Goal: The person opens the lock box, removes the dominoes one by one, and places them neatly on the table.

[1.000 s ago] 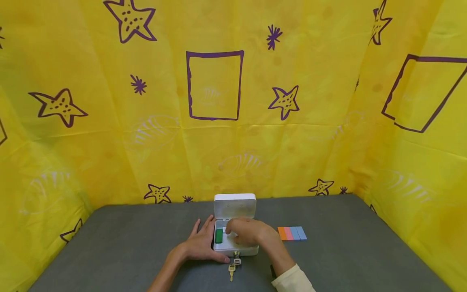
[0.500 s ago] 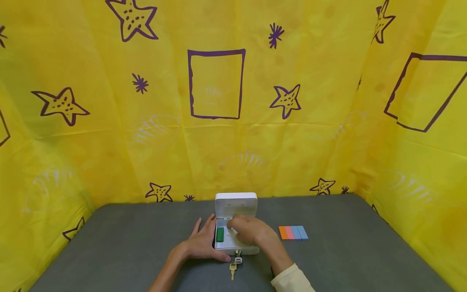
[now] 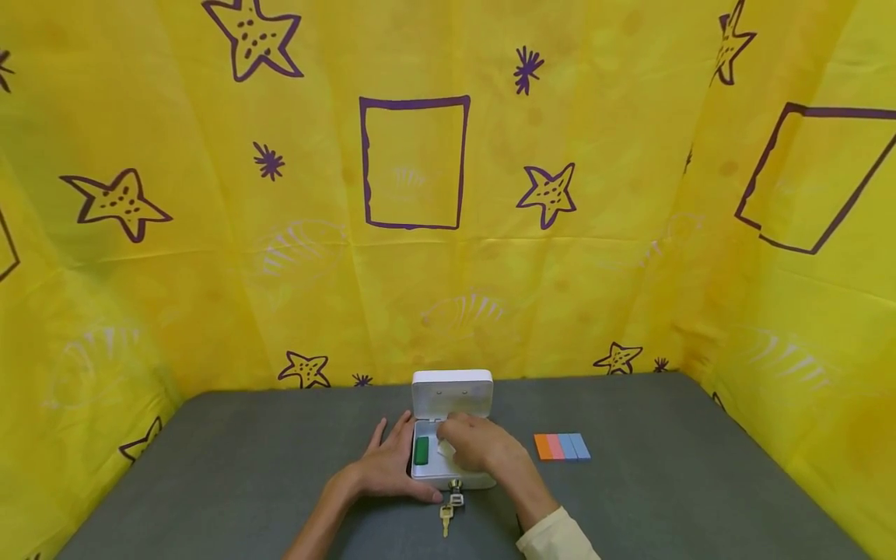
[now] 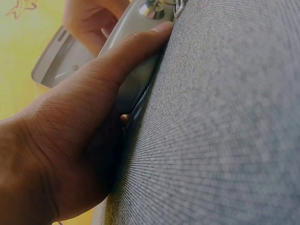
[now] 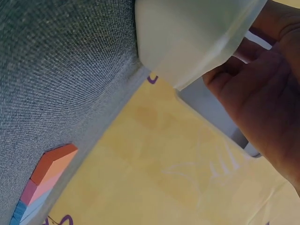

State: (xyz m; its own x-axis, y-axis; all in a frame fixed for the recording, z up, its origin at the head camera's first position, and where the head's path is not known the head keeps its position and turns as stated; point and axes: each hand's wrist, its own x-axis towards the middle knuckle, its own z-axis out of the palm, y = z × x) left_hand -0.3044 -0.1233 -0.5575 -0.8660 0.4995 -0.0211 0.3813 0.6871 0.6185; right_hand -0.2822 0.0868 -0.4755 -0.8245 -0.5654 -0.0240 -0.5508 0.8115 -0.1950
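Observation:
A white metal cash box (image 3: 432, 471) stands with its lid (image 3: 453, 394) raised. My left hand (image 3: 385, 465) rests against its left side, fingers extended and thumb along the front, near the lock (image 4: 152, 8). My right hand (image 3: 479, 445) reaches over the right wall into the box, fingers curled down. A small white object (image 3: 445, 449) shows at its fingertips, mostly covered by the hand. Beside it, a green block (image 3: 421, 451) lies along the inner left wall. A key (image 3: 446, 519) hangs from a second key (image 3: 456, 498) in the front lock.
On the grey table (image 3: 280, 467), right of the box, several flat blocks (image 3: 562, 446) in orange, pink and blue lie in a row. A yellow cloth (image 3: 420, 295) printed with starfish hangs behind and on both sides.
The right fingers have shifted slightly right inside the box, and the white object at their tips has turned and moved with them. The left hand holds its place against the box.

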